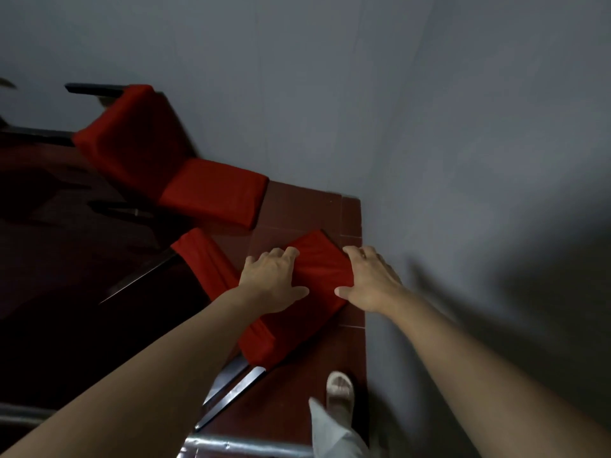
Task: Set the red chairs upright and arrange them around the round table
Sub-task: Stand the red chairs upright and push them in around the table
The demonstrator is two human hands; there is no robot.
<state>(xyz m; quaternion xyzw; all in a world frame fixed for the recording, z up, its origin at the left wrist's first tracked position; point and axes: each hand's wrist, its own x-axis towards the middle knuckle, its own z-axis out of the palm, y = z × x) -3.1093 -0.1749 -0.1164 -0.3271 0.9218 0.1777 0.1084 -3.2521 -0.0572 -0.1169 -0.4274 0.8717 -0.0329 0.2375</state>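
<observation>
- I'm looking down at a floor (297, 206) of dark red tiles that runs into a corner, where a plain grey wall (429, 127) closes it off on the right and at the back.
- The light is dim and the left side of the floor sinks into shadow; I can read no brand, label or writing anywhere.
- The near red chair (317, 282) lies tipped over on the tiles just beside the wall, its metal legs (238, 388) pointing toward me.
- My left hand (274, 279) grips the left edge of its cushioned back, fingers curled over the top, thumb spread on the fabric.
- My right hand (370, 279) holds the right edge in the same way.
- A second red chair (172, 160) lies toppled farther back on the left, dark legs sticking out.
- A foot in a pale sandal (340, 388) stands on the tiles near the wall.
</observation>
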